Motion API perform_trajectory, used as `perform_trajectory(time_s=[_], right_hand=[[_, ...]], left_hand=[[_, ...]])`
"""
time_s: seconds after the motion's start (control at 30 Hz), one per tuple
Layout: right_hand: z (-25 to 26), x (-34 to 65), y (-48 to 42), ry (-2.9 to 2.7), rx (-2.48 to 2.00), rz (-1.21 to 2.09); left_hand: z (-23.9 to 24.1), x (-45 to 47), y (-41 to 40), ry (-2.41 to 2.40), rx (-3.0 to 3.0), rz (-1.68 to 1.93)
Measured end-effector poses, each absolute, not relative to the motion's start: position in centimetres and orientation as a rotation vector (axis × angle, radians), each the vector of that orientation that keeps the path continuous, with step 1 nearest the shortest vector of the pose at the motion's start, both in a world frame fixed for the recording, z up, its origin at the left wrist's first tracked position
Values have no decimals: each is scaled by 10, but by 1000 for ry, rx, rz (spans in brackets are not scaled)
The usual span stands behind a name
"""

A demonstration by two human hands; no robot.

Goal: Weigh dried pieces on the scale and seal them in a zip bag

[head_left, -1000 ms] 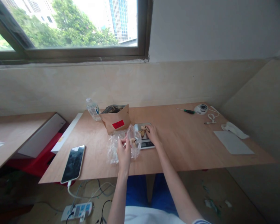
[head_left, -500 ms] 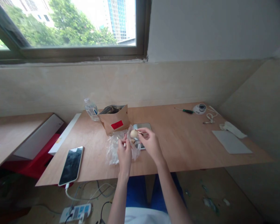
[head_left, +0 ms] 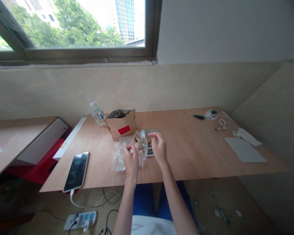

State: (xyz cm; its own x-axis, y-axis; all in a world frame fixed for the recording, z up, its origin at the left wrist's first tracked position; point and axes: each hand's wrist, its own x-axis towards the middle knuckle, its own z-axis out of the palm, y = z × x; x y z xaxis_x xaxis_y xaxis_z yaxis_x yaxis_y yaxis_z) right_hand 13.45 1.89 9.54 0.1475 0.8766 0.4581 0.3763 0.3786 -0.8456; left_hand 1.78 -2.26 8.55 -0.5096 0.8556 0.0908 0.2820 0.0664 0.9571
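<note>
My left hand point(head_left: 131, 159) pinches the edge of a crumpled clear plastic bag point(head_left: 119, 156). Several beige and brown dried pieces point(head_left: 138, 145), perhaps mushrooms, show inside it. To the right, my right hand point(head_left: 159, 148) hovers over a small silver digital scale point(head_left: 147, 132), its index finger stretched out and nothing plainly held. Brown pieces point(head_left: 149, 140) show just below its fingertips, seemingly on the scale's plate. Bag and hand partly cover the scale. Behind the bag stands an open kraft paper pouch point(head_left: 120, 125) with a red label.
A plastic bottle point(head_left: 97, 114) stands beside the pouch. A phone point(head_left: 76, 171) on a charging cable lies at the front left. On the right are a green-handled screwdriver point(head_left: 198, 117), a white dome camera point(head_left: 211, 114), a white sheet point(head_left: 245, 150) and a white cloth point(head_left: 247, 136).
My right hand no longer shows the round pale piece it pinched over the bag; its fingers have loosened near the scale. The bag's mouth and pieces are now more visible. My left hand keeps its grip.
</note>
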Motion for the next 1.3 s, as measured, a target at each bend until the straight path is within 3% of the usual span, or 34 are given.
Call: perform_trajectory(time_s=[0.2, 0.4, 0.57, 0.7, 0.97, 1.13, 1.3], right_hand=[[29, 140, 53, -1853, -1468, 385], [20, 137, 51, -1867, -1627, 273], [28, 143, 43, -1607, -1476, 338], [64, 146, 29, -1429, -1302, 364], [134, 128, -9, -1725, -1116, 501], [122, 131, -17, -1661, -1123, 574], [92, 137, -20, -1632, -1164, 958]], left_hand=[[83, 15, -23, 1799, 1116, 1492], [87, 16, -23, 1843, 1111, 1431], [85, 17, -23, 1800, 1095, 1445], [83, 19, -23, 1790, 1094, 1451], [93, 27, -13, 1795, 1098, 1515], [97, 29, -12, 1804, 1065, 1585], [88, 30, -10, 1729, 945, 1645]])
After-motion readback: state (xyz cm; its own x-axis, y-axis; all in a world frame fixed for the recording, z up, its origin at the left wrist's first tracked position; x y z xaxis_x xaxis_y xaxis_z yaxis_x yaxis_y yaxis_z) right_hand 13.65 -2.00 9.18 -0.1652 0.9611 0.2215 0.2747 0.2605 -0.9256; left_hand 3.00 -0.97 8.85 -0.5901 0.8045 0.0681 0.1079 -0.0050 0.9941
